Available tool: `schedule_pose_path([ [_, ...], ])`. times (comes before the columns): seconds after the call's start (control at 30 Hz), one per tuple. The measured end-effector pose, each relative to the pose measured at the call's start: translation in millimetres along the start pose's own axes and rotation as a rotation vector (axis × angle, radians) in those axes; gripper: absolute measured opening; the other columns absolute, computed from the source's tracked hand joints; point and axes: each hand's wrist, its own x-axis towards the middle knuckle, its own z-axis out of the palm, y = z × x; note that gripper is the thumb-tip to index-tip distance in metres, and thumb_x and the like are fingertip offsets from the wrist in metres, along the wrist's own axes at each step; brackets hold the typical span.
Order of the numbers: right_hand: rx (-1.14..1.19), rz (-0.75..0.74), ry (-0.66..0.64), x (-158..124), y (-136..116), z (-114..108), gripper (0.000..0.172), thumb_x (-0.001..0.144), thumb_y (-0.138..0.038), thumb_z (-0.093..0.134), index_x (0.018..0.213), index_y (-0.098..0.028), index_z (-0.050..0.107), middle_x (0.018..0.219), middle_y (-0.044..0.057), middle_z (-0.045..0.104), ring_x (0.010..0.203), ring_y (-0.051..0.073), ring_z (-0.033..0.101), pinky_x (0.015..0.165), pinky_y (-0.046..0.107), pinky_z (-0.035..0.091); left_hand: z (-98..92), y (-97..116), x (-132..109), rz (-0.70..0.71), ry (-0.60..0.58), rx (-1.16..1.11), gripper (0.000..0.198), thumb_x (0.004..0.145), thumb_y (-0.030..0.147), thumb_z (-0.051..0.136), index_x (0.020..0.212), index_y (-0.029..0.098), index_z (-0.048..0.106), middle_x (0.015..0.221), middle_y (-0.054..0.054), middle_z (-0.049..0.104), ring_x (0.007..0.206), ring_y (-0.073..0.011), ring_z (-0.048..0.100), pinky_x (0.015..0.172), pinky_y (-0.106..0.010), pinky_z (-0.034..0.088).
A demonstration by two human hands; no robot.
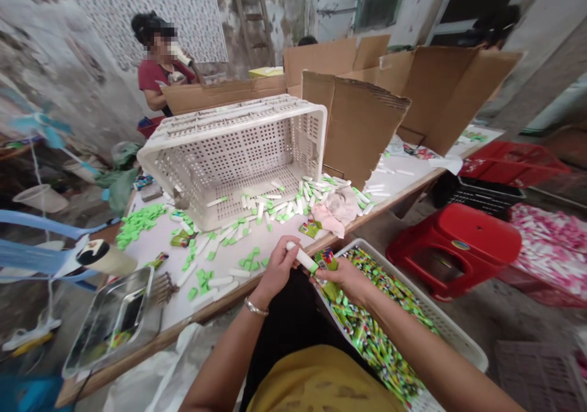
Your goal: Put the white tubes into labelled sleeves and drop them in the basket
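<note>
My left hand (279,264) is closed around the upper end of a white tube with a green end (301,257), held slanting above my lap at the table edge. My right hand (347,279) is closed too, its fingers at the tube's green end and on a small printed green, red and blue wrapper (326,257). Whether the wrapper touches the tube I cannot tell. Many similar white tubes (300,204) lie on the table in front. Loose green caps (140,224) form a pile at the left. Another printed wrapper (310,228) lies near a pink cloth (337,209).
A white crate (229,109) lies on its side on the table. Below my right arm, a white basket (468,348) holds many printed green pieces. Cardboard sheets (353,125) stand behind. A metal tray (149,290) is at left, a red stool (477,231) at right. One person (153,82) is across the table.
</note>
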Motion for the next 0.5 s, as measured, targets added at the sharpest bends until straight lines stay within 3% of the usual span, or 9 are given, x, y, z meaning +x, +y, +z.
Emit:
schedule_pose_path([
  [0.17, -0.031, 0.011, -0.022, 0.9, -6.2, -8.9, 0.029, 0.052, -0.032, 0.078, 0.07, -0.012, 0.068, 0.062, 0.006, 0.068, 0.05, 0.014, 0.057, 0.049, 0.025, 0.042, 13.9, -15.2, -3.3, -0.008, 0.045, 0.173, 0.023, 0.085, 0.039, 0.038, 0.092, 0.019, 0.046, 0.056, 0.006, 0.04, 0.051, -0.0098, 0.04, 0.053, -0.022, 0.034],
  [0.37, -0.138, -0.086, -0.094, -0.3, -15.1, -9.9, 0.026, 0.058, -0.037, 0.074, 0.065, -0.013, 0.067, 0.059, 0.003, 0.064, 0.052, 0.013, 0.055, 0.05, 0.024, 0.04, 32.8, -16.4, -14.4, 0.059, -0.09, 0.19, 0.02, 0.085, 0.035, 0.039, 0.086, 0.017, 0.047, 0.067, 0.002, 0.051, 0.062, -0.0113, 0.048, 0.061, -0.023, 0.038],
  [0.5, -0.181, -0.049, -0.08, -0.1, -16.8, -20.0, 0.032, 0.061, -0.041, 0.071, 0.075, -0.012, 0.068, 0.065, 0.005, 0.065, 0.056, 0.015, 0.056, 0.053, 0.026, 0.042, 30.1, -16.0, -10.9, 0.006, 0.024, 0.197, 0.024, 0.087, 0.037, 0.035, 0.093, 0.017, 0.047, 0.059, 0.004, 0.045, 0.055, -0.011, 0.043, 0.057, -0.023, 0.036],
])
